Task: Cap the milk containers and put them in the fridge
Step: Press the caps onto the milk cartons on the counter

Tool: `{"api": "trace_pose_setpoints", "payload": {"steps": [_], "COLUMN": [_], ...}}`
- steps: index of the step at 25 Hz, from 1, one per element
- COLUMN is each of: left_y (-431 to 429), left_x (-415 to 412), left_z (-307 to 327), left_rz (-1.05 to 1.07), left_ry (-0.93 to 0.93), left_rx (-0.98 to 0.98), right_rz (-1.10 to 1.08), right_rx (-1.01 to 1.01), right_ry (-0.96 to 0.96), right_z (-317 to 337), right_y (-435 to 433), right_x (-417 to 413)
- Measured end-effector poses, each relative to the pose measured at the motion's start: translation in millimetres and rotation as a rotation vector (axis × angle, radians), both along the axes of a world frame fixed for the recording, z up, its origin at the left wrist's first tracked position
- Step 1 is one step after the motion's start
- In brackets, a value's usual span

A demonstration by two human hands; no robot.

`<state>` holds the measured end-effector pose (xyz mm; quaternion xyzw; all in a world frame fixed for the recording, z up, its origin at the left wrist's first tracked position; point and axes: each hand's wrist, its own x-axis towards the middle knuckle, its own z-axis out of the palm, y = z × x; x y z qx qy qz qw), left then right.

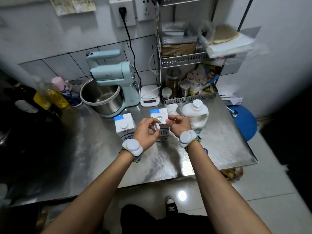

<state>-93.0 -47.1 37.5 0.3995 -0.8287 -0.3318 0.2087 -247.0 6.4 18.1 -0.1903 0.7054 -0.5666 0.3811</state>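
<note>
Hands (146, 130) (177, 124) on carton (161, 112) — cap (156, 127) half-hidden

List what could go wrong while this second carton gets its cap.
1. The open carton has its spout uncovered; a nudge might tip it and spill milk on the counter.
2. The left hand holds the cap only in its fingertips; it could slip or go on crooked.
3. The jug stands close beside the right hand and might get bumped.

Capped carton (124, 126) left of open carton (159, 116).
</note>
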Motion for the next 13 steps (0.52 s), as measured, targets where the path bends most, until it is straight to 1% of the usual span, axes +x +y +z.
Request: {"api": "trace_pose_setpoints", "payload": {"steps": [5, 10, 13], "left_y": [-13.9, -14.6, -16.5], "left_x": [-15.7, -26.6, -24.1], "left_z": [13.0, 13.8, 10.7], "left_rz": [0.078, 0.029, -0.019], "left_ry": [0.092, 0.051, -0.023], "left_rx": [0.01, -0.05, -0.088], "right_rz": [-0.01, 0.001, -0.007], "right_rx": [-0.018, -0.025, -0.027], "right_ry": [-0.053, -0.045, -0.055], "right_z": [0.9, -1.6, -1.8], "right_y": [1.5, 2.9, 3.4], "right_x": [1.7, 0.3, 1.0]}}
